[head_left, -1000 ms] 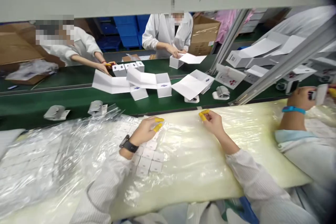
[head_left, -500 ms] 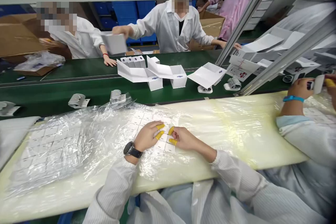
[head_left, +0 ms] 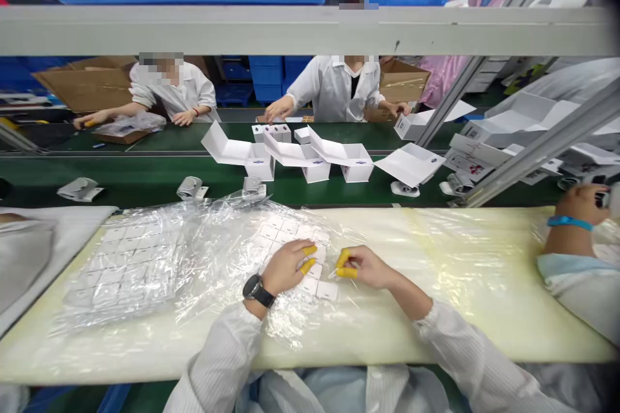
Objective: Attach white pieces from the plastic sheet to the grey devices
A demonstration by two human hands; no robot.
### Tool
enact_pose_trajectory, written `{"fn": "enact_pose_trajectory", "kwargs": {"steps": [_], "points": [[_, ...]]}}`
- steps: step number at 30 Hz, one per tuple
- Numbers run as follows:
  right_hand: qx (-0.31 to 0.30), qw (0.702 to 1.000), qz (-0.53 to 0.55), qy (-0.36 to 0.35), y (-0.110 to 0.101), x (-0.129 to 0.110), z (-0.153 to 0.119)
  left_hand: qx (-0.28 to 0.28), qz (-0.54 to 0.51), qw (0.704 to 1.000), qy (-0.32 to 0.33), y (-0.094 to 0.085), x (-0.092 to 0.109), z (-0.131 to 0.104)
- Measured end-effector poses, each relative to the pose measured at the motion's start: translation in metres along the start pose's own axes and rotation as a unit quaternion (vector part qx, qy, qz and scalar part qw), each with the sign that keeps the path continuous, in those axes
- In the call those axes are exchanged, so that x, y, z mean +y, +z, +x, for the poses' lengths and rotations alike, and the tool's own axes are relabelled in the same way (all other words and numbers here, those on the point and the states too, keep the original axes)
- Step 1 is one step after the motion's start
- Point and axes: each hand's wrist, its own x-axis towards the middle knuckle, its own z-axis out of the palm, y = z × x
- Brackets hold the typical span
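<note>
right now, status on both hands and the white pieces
Left hand over white pieces, grip unclear. Right hand pinching a small white item. Crumpled clear plastic beside the left hand.

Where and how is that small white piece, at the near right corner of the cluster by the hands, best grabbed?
Probably pinch the white piece by its right edge, coming from the right. It appears to lie flat, its left side next to a neighbouring piece and its right side facing the pale work surface. The right hand is nearest.
</note>
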Motion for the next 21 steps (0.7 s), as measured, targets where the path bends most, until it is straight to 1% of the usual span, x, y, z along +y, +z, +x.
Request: {"fn": "enact_pose_trajectory", "kwargs": {"steps": [2,4,5,7,10,12,14,17,19,21], "points": [[0.079,0.996,0.014,-0.026,-0.01,-0.002,0.002,-0.001,-0.004,1.0,-0.006,-0.003,0.005,-0.001],[0.135,0.989,-0.007,-0.063,-0.015,-0.006,0.009,-0.001,-0.016,1.0,-0.014,-0.009,0.011,0.002],[0.148,0.985,-0.025,-0.081,-0.015,-0.009,0.015,0.007,-0.022,1.0,-0.017,-0.012,0.014,0.005],[0.154,0.98,-0.056,-0.115,-0.012,-0.016,0.03,0.053,-0.024,0.998,-0.013,-0.02,0.018,0.016],[0.154,0.975,-0.07,-0.143,-0.008,-0.022,0.057,0.142,0.015,0.989,0.024,-0.029,0.015,0.037],[0.154,0.975,-0.073,-0.141,-0.011,-0.022,0.075,0.168,0.061,0.983,0.045,-0.035,0.008,0.051],[0.138,0.979,-0.083,-0.126,-0.019,-0.018,0.093,0.166,0.111,0.978,0.061,-0.041,-0.003,0.063],[0.092,0.988,-0.085,-0.086,-0.033,-0.008,0.122,0.147,0.173,0.97,0.087,-0.046,-0.021,0.077],[0.054,0.995,-0.062,-0.053,-0.039,-0.001,0.141,0.145,0.19,0.966,0.099,-0.046,-0.034,0.082],[0.017,0.998,-0.035,-0.039,-0.044,0.005,0.158,0.148,0.193,0.966,0.093,-0.044,-0.048,0.085]]}}
